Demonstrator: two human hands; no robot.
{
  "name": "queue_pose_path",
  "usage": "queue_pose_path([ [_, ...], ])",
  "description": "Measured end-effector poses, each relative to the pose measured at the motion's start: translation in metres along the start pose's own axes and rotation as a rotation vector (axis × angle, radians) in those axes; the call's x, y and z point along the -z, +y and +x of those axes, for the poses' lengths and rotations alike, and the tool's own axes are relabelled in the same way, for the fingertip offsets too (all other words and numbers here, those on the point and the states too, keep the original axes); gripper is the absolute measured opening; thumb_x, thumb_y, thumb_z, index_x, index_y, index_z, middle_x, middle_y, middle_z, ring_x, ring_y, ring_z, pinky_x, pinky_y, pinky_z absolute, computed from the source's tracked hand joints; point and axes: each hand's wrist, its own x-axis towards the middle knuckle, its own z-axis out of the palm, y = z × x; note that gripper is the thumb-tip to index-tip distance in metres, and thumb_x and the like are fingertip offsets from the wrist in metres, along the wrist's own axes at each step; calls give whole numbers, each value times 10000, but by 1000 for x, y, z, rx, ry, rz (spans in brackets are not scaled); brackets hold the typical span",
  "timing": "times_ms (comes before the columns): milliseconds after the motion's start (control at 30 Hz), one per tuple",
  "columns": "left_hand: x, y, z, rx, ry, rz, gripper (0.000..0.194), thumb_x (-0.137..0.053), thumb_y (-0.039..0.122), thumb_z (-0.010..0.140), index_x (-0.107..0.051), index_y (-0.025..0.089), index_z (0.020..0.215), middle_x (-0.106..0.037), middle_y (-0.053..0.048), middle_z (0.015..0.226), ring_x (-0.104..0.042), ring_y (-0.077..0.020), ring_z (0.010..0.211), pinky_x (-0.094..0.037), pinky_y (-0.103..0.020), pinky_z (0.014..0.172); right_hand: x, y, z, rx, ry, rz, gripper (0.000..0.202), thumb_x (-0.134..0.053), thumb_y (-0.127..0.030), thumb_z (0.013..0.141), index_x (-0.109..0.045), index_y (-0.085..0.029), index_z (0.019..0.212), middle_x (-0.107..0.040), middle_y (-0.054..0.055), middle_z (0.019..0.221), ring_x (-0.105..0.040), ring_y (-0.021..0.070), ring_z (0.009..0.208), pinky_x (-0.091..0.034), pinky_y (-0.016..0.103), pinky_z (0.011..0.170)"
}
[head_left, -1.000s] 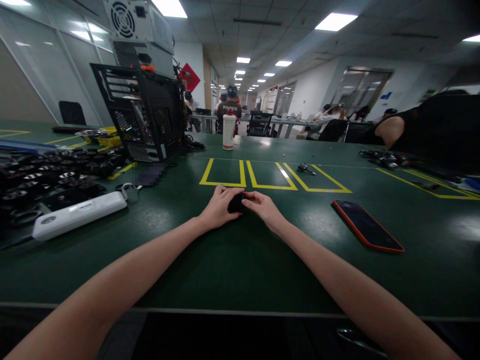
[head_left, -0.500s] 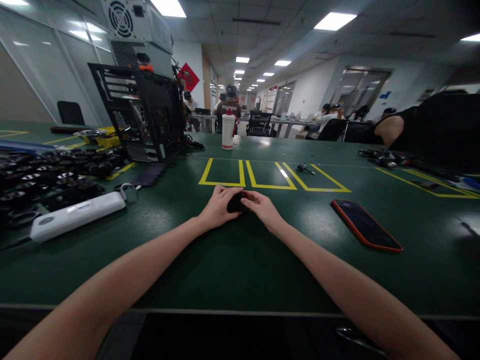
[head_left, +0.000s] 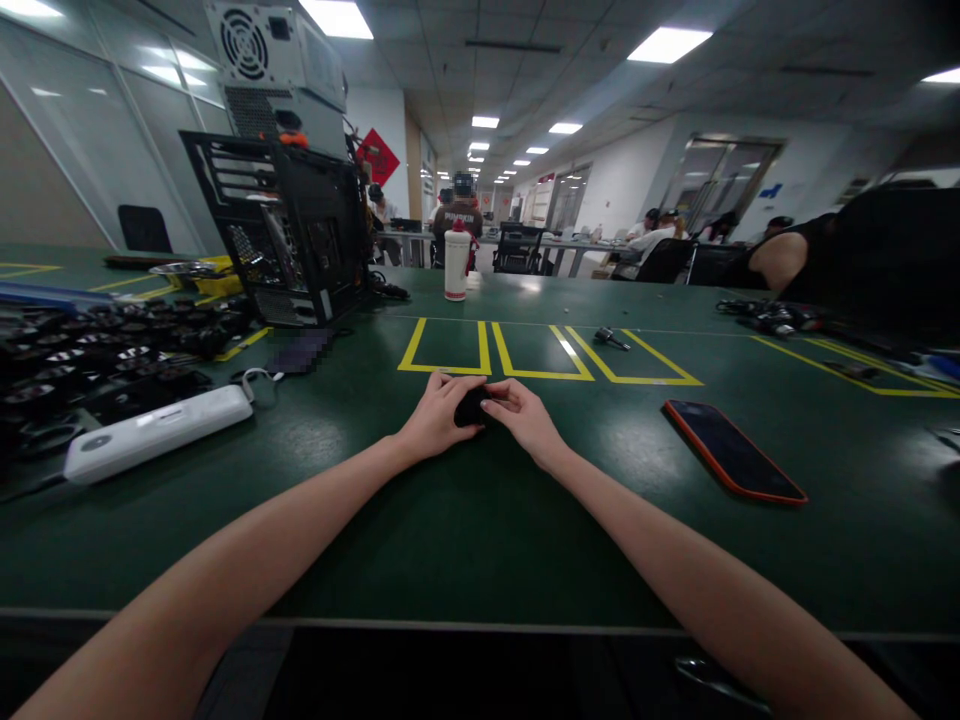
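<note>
A small black object (head_left: 470,407) sits between my two hands, low over the green table (head_left: 480,540), just in front of the yellow tape marks. My left hand (head_left: 437,418) curls around its left side, fingers over the top and thumb along the near edge. From the right, my right hand (head_left: 526,422) pinches at it with thumb and bent fingers. Most of the object is covered by the fingers, so its kind cannot be made out. A small dark part (head_left: 611,339) lies beyond, inside the right-hand taped box.
An orange-edged phone (head_left: 735,452) lies to the right. On the left are a white power strip (head_left: 161,433), a heap of black parts (head_left: 97,345) and an open computer case (head_left: 322,235). A white bottle (head_left: 455,265) stands behind the tape. A person in black (head_left: 870,245) sits at right.
Hardly anything differs. My right fingers have shifted very slightly at the black object, and my left hand keeps its place.
</note>
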Motion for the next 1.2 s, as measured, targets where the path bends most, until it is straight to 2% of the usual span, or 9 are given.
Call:
queue_pose_path([
  [167,1,1,0,3,-7,-6,624,-639,216,647,-367,225,1209,-495,-35,1153,-408,-219,956,-356,-352,817,2,6,4,-77,-42,7,329,-575,-229,706,-533,-188,1029,-577,55,1052,-544,154,974,-402,346,906],
  [400,1,1,-1,17,-7,-12,620,-635,208,645,-371,232,1206,-503,-44,1130,-409,-227,954,-353,-370,811,1,2,-3,-36,-68,55,292,-616,-222,669,-531,-189,947,-581,31,1011,-543,148,975,-406,325,901],
  [567,1,1,-1,0,-3,-7,625,-639,215,644,-367,228,1206,-490,-38,1158,-401,-221,958,-354,-361,814,-1,2,-2,-5,-5,-5,230,-584,-288,705,-553,-187,909,-596,27,943,-556,141,913,-430,320,859],
  [700,1,1,-1,1,-3,-10,625,-639,209,641,-369,230,1204,-497,-38,1147,-403,-218,955,-353,-364,820,-1,8,3,-53,30,-16,301,-601,-286,688,-558,-180,968,-600,51,985,-555,159,928,-415,349,876],
  [800,2,1,-1,9,-9,-12,627,-640,201,637,-371,238,1202,-494,-37,1148,-402,-220,956,-357,-364,812,0,10,4,-93,-2,0,318,-600,-283,686,-558,-170,980,-605,58,990,-564,167,924,-411,366,880],
  [1000,1,1,-1,10,-3,-9,609,-635,202,645,-379,235,1196,-500,-31,1140,-400,-224,955,-356,-367,826,1,4,-4,-49,-54,81,309,-636,-208,637,-526,-199,925,-585,20,987,-552,150,956,-414,334,888],
  [1200,1,2,0,6,-5,-12,620,-642,209,641,-375,223,1201,-497,-37,1142,-403,-222,958,-359,-359,820,0,0,-4,-14,5,33,207,-597,-262,681,-543,-193,869,-580,15,926,-548,144,919,-426,328,865],
])
